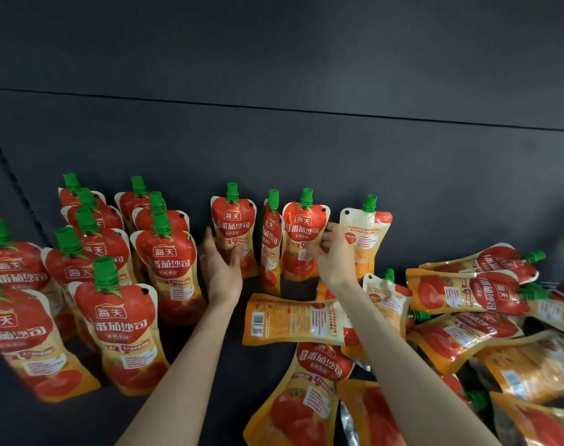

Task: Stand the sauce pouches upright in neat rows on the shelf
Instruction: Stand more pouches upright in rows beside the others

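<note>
— roughly half stand upright toward the shelf [306,149] left end; a heap [486,320] lies flat toward the right end.

— your hands?

— apart: my left hand [221,263] cups one back-row pouch [234,226], my right hand [333,252] pinches the red pouch [303,233] beside it.

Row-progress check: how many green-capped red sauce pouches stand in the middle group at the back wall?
4, left to right: first pouch in left hand, side-on pouch, third pouch at right hand, backwards-facing pouch. None seems hidden.
</note>
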### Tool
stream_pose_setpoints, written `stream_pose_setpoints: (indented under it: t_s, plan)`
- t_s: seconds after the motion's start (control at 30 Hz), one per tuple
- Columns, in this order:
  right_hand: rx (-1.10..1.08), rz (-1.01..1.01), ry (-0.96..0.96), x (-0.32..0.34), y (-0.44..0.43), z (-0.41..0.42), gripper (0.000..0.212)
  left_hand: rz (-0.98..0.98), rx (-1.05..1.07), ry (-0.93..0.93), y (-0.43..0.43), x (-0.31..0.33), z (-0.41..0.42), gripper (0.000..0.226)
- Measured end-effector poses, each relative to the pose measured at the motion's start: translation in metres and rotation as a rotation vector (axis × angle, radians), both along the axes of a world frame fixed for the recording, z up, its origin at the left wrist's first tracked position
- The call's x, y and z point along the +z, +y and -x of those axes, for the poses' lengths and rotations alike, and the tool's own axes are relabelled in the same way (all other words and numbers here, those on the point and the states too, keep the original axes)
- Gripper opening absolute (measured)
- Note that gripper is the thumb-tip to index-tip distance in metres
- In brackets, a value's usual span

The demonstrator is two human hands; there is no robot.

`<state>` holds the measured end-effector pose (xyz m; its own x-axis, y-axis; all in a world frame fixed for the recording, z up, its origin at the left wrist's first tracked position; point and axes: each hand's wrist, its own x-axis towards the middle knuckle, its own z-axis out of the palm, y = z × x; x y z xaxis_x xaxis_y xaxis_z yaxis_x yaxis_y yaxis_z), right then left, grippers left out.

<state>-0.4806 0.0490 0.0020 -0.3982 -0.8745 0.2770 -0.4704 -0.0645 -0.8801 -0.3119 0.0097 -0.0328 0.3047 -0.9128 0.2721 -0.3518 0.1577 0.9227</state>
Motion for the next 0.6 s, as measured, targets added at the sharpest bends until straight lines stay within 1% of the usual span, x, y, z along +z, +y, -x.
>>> stream_pose_setpoints:
  t_s: [0.1, 0.17, 0.23, 0.3, 0.33, 0.4, 0.5, 0.53, 0.57, 0.6]
  plan:
    - [-0.046, 0.041, 0.024, 0.002, 0.013, 0.0, 0.043, 0.055, 0.041, -0.026, 0.013, -0.002, 0.001, 0.063]
    - [-0.093, 0.094, 0.064, 0.003, 0.025, 0.004, 0.037, 0.136, 0.056, -0.039, 0.025, 0.0, 0.004, 0.05]
    - [-0.175, 0.14, 0.081, 0.002, 0.037, 0.011, 0.026, 0.172, -0.01, -0.028, 0.034, 0.003, 0.01, 0.041]
    - [-0.281, 0.184, 0.085, 0.0, 0.043, 0.021, 0.023, 0.127, -0.131, -0.004, 0.037, 0.005, 0.017, 0.047]
    - [-0.327, 0.205, 0.098, -0.002, 0.044, 0.027, 0.028, 0.088, -0.181, -0.004, 0.037, 0.005, 0.021, 0.053]
    - [-0.388, 0.227, 0.143, -0.005, 0.042, 0.036, 0.046, 0.04, -0.252, -0.02, 0.036, 0.003, 0.025, 0.062]
    - [-0.369, 0.188, 0.161, -0.009, 0.034, 0.045, 0.072, -0.001, -0.338, -0.036, 0.034, 0.002, 0.026, 0.074]
    - [-0.342, 0.163, 0.136, -0.01, 0.03, 0.047, 0.076, -0.021, -0.356, -0.047, 0.033, 0.002, 0.025, 0.075]
    - [-0.313, 0.148, 0.09, -0.01, 0.027, 0.049, 0.076, -0.034, -0.368, -0.067, 0.031, 0.003, 0.024, 0.074]
    - [-0.297, 0.134, 0.036, -0.01, 0.025, 0.051, 0.07, -0.036, -0.371, -0.094, 0.03, 0.003, 0.024, 0.07]
